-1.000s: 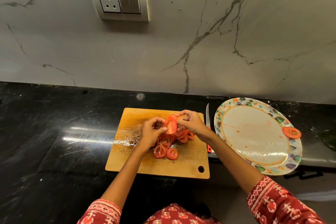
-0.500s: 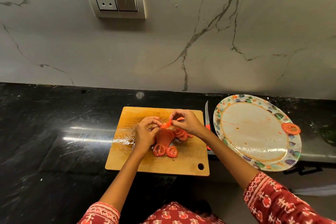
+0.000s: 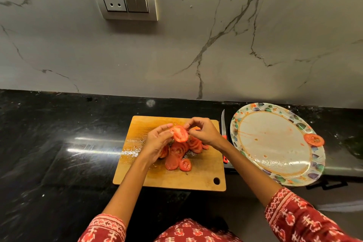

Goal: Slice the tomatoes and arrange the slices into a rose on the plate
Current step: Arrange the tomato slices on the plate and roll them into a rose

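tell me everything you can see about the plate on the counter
The plate is a large oval of glossy, glass-like material with a pale middle and a rim of coloured leaf shapes inside an orange line. It lies flat on the black counter, right of the cutting board, with the knife between them. One tomato slice rests on its right rim. Juice smears mark the middle. Neither hand touches it.

Red sleeves [image 3: 306, 220] with white print, bare forearms

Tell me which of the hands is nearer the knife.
Right. The right hand is just beside the knife; the left hand lies farther, across the tomato slices.
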{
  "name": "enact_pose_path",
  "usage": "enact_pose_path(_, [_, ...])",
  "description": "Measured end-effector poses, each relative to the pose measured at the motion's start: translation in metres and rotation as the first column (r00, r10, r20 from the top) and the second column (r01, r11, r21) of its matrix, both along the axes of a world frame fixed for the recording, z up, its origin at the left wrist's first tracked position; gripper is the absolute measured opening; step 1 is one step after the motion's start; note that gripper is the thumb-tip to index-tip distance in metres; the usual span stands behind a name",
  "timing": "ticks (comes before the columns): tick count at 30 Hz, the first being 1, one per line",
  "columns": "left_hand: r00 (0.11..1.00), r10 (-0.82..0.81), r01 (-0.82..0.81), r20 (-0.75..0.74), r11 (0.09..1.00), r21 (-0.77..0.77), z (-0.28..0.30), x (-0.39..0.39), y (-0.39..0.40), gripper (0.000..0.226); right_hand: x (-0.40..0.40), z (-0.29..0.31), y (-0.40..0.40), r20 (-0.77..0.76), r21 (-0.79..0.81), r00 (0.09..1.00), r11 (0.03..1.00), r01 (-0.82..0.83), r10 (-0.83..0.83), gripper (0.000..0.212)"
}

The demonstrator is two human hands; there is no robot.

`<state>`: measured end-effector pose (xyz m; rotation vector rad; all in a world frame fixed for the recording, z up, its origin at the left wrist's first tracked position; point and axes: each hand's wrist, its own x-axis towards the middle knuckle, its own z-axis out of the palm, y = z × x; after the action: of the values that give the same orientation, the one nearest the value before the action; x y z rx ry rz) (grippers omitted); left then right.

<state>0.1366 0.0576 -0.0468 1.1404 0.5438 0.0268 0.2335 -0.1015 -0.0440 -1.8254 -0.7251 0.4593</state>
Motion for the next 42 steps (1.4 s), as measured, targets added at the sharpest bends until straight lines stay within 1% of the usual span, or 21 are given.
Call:
enact_pose_path(2, [1.000, -0.016, 0.017, 0.020, 1.000, -0.005, -0.002, 0.001, 0.000, 0.032, 0.001, 0.002, -0.002, -0.098, 0.035, 0.994, 0.998, 0.058, -0.055, 0.017])
enact_pose_path(5, [0.995, -0.091, 0.089, 0.032, 0.995, 0.037, -0.001, 0.003, -0.002, 0.032, 0.004, 0.006, -0.008, -0.172, 0.011, 0.985, 0.999, 0.030, -0.027, 0.016])
enact_pose_path(7, [0.990, -0.138, 0.135, 0.034, 0.988, 0.071, 0.001, 0.005, -0.006, 0.031, 0.006, 0.008, -0.010, -0.180, -0.014, 0.984, 1.000, -0.003, 0.001, 0.016])
enact_pose_path(9, [0.989, -0.143, 0.139, 0.037, 0.986, 0.093, 0.002, 0.008, -0.010, 0.031, 0.008, 0.010, -0.014, -0.163, -0.028, 0.987, 1.000, 0.009, -0.013, 0.013])
enact_pose_path(11, [0.990, -0.133, 0.128, 0.036, 0.984, 0.121, 0.004, 0.015, -0.016, 0.030, 0.012, 0.011, -0.022, -0.185, -0.016, 0.982, 1.000, 0.025, -0.027, 0.014])
enact_pose_path(13, [0.990, -0.139, 0.133, 0.027, 0.976, 0.173, 0.004, 0.023, -0.024, 0.029, 0.016, 0.013, -0.033, -0.224, -0.034, 0.974, 0.999, 0.022, -0.029, 0.017])
enact_pose_path(15, [0.985, -0.173, 0.162, 0.026, 0.957, 0.239, 0.005, 0.035, -0.035, 0.029, 0.019, 0.015, -0.045, -0.217, -0.074, 0.975, 0.997, 0.029, -0.044, 0.018])
enact_pose_path(18, [0.966, -0.250, 0.222, 0.062, 0.931, 0.290, 0.009, 0.060, -0.067, 0.029, 0.024, 0.019, -0.077, -0.180, -0.082, 0.976, 0.990, 0.112, -0.125, 0.014])
enact_pose_path(21, [0.939, -0.327, 0.278, 0.105, 0.903, 0.326, 0.010, 0.091, -0.114, 0.029, 0.030, 0.024, -0.125, -0.174, -0.083, 0.952, 0.968, 0.239, -0.250, 0.009])
enact_pose_path(23, [0.919, -0.379, 0.304, 0.106, 0.854, 0.422, 0.008, 0.110, -0.144, 0.032, 0.035, 0.028, -0.157, -0.188, -0.096, 0.910, 0.929, 0.357, -0.369, 0.010])
enact_pose_path(24, [0.898, -0.431, 0.339, 0.091, 0.809, 0.480, 0.006, 0.119, -0.162, 0.036, 0.038, 0.029, -0.175, -0.197, -0.098, 0.877, 0.899, 0.428, -0.439, 0.012])
enact_pose_path(26, [0.825, -0.564, 0.448, 0.032, 0.688, 0.571, 0.003, 0.133, -0.197, 0.049, 0.043, 0.030, -0.208, -0.205, -0.113, 0.812, 0.837, 0.535, -0.546, 0.014])
enact_pose_path(27, [0.784, -0.621, 0.489, 0.000, 0.618, 0.615, 0.001, 0.137, -0.213, 0.054, 0.044, 0.029, -0.223, -0.204, -0.129, 0.792, 0.818, 0.561, -0.575, 0.011])
enact_pose_path(28, [0.752, -0.659, 0.505, -0.023, 0.553, 0.663, -0.002, 0.141, -0.227, 0.057, 0.046, 0.028, -0.236, -0.202, -0.152, 0.777, 0.803, 0.577, -0.596, 0.008])
enact_pose_path(29, [0.726, -0.686, 0.506, -0.038, 0.497, 0.705, -0.006, 0.146, -0.242, 0.058, 0.048, 0.025, -0.248, -0.191, -0.182, 0.757, 0.781, 0.598, -0.624, 0.008])
enact_pose_path(31, [0.705, -0.707, 0.496, -0.061, 0.430, 0.755, -0.013, 0.153, -0.268, 0.057, 0.052, 0.017, -0.270, -0.150, -0.251, 0.688, 0.701, 0.668, -0.710, 0.013])
enact_pose_path(33, [0.713, -0.698, 0.475, -0.068, 0.410, 0.778, -0.020, 0.157, -0.287, 0.055, 0.055, 0.009, -0.291, -0.103, -0.303, 0.606, 0.605, 0.736, -0.789, 0.014])
enact_pose_path(35, [0.722, -0.689, 0.463, -0.068, 0.408, 0.787, -0.026, 0.158, -0.307, 0.050, 0.057, 0.002, -0.312, -0.074, -0.338, 0.570, 0.558, 0.757, -0.818, 0.012])
enact_pose_path(36, [0.722, -0.688, 0.466, -0.072, 0.407, 0.786, -0.029, 0.157, -0.317, 0.047, 0.058, -0.001, -0.321, -0.058, -0.357, 0.570, 0.550, 0.755, -0.820, 0.010])
enact_pose_path(39, [0.742, -0.667, 0.450, -0.066, 0.423, 0.787, -0.037, 0.155, -0.339, 0.041, 0.058, -0.009, -0.344, -0.012, -0.418, 0.570, 0.522, 0.743, -0.821, 0.017])
enact_pose_path(42, [0.777, -0.628, 0.394, -0.034, 0.445, 0.804, -0.041, 0.154, -0.353, 0.033, 0.059, -0.016, -0.359, 0.035, -0.455, 0.597, 0.519, 0.723, -0.801, 0.009])
